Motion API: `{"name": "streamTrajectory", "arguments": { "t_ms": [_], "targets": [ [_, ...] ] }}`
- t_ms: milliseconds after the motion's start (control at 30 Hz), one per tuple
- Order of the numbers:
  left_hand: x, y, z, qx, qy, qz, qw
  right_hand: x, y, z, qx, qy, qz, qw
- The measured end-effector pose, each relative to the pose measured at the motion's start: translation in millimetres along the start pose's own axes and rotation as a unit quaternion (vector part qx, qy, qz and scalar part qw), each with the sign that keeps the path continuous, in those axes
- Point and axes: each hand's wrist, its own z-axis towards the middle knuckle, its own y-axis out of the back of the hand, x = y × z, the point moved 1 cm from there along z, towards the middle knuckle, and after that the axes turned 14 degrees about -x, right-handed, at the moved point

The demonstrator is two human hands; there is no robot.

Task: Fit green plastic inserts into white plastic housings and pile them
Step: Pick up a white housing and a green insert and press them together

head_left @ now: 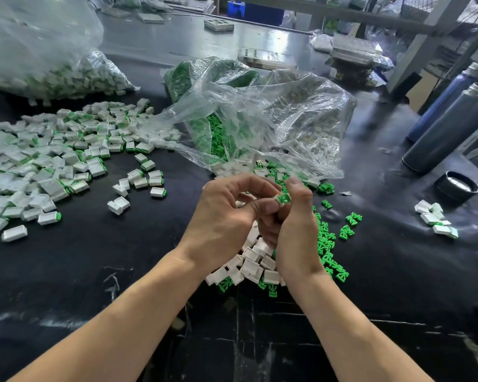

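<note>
With a large pile of finished pieces [47, 161] already spread on the table [94, 257] at the left, both hands, the left hand [226, 213] and right hand [295, 216], pinched a green insert [283, 199] together above many unfilled white housings [251, 260] and loose inserts [331, 252].

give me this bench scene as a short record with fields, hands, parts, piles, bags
left hand: fingers curled, meeting the right hand at a small part
right hand: pinches a green plastic insert
finished pile: white plastic housings with green ends, on the person's left
loose supply: white plastic housings and green inserts under the hands
clear plastic bags: behind the hands, holding more parts
surface: black table
</note>
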Motion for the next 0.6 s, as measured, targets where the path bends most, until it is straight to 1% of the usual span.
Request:
{"name": "streamTrajectory", "arguments": {
  "t_ms": [33, 133, 200, 300, 433, 500, 600],
  "targets": [
    [-0.2, -0.2, 0.3, 0.004, -0.001, 0.006, 1.0, -0.3, 1.0, 1.1, 0.0, 0.001, -0.004, 1.0],
    [-0.5, -1.1, -0.2, 0.012, 0.017, -0.006, 1.0, 1.4, 1.8, 0.0, 0.013, 0.054, -0.024, 0.998],
    [0.4, -2.3, -1.1, 0.011, 0.025, -0.012, 1.0, 1.2, 1.1, -1.3, 0.008, 0.08, -0.049, 0.996],
    [2.6, -5.8, -2.7, 0.002, 0.03, -0.032, 0.999, -1.7, -0.2, 0.7, -0.034, 0.109, -0.1, 0.988],
    [2.2, -6.9, -4.3, 0.003, 0.007, -0.016, 1.0, -7.1, -0.4, 3.2, -0.081, 0.15, -0.149, 0.974],
    [2.4, -5.4, -4.5, 0.002, 0.004, -0.019, 1.0, -8.2, -0.1, 2.3, -0.077, 0.148, -0.135, 0.977],
    [2.8, -4.8, -3.7, -0.004, 0.018, -0.027, 0.999, -7.1, -1.7, 0.6, -0.043, 0.098, -0.075, 0.991]
  ]
}}
